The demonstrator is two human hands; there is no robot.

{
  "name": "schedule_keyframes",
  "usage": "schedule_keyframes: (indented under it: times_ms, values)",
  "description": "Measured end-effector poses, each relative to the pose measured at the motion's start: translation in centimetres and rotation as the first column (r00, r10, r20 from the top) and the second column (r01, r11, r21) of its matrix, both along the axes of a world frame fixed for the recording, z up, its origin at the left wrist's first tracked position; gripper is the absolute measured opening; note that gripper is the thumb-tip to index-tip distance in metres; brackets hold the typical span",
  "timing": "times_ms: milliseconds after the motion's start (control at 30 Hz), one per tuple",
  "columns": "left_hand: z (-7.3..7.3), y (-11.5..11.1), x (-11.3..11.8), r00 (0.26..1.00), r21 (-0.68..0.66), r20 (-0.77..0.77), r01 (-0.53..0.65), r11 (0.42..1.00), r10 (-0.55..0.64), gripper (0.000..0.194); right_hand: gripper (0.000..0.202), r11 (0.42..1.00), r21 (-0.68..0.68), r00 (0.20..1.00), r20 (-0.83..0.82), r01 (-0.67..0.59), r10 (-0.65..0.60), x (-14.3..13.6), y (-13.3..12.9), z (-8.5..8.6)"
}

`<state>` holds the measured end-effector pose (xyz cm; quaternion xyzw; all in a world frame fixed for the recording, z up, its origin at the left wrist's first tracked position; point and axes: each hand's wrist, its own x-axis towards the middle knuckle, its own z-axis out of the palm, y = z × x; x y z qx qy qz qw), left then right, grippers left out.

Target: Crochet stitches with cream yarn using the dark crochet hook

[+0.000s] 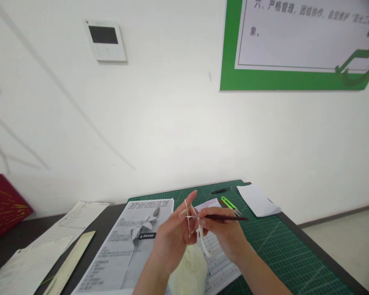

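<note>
My right hand (223, 229) grips a crochet hook (230, 217) by its dark handle, the thin metal end pointing left. White yarn (188, 217) loops round the raised finger of my left hand (172, 235), whose other fingers are curled on the strand. Both hands nearly meet at the hook's tip. Below them dangles a short white strand (205, 245). A cream ball of yarn (190, 270) lies under my hands, partly covered by them. The exact stitches at the hook are too small to make out.
A printed sheet with a flower picture (110, 254) lies on the green cutting mat (283, 254). Further back are green snips (229, 203), a black pen-like tool (221, 191) and white paper (258, 200). Papers (49, 250) and a pale strip (72, 262) lie left. A wall (178, 123) stands behind.
</note>
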<state>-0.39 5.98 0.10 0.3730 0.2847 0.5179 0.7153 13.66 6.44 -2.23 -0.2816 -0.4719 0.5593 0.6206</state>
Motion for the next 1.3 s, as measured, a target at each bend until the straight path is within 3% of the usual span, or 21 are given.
schedule_keyframes:
  times_ms: [133, 433, 733, 967, 1133, 1300]
  values:
    - [-0.4, -0.5, 1.1, 0.994, 0.075, -0.056, -0.087, 0.993, 0.092, 0.057, 0.007, 0.993, 0.090, 0.994, 0.059, 0.081, -0.087, 0.1, -0.5, 0.4]
    - [0.3, -1.5, 1.6, 0.973, 0.094, -0.037, -0.222, 0.970, 0.226, 0.045, 0.019, 0.926, 0.341, 0.963, 0.148, 0.164, -0.225, 0.3, -1.3, 0.5]
    - [0.8, -2.2, 2.2, 0.947, 0.065, -0.046, -0.315, 0.947, 0.318, 0.060, 0.018, 0.962, 0.270, 0.999, 0.014, 0.040, -0.045, 0.0, -1.6, 0.6]
    - [1.2, -2.8, 2.5, 0.943, 0.070, -0.029, -0.329, 0.942, 0.332, 0.062, 0.020, 0.992, 0.106, 0.974, -0.206, -0.069, 0.090, -0.6, -1.6, 0.4]
    - [2.1, -3.4, 2.8, 0.930, 0.067, -0.032, -0.363, 0.930, 0.365, 0.064, 0.012, 0.993, -0.038, 0.925, -0.368, -0.115, 0.093, -0.7, -1.8, 0.8]
    - [2.2, -3.5, 2.9, 0.910, 0.094, -0.034, -0.408, 0.908, 0.413, 0.061, 0.012, 0.987, -0.108, 0.901, -0.429, -0.116, 0.059, -0.4, -1.7, 0.8]
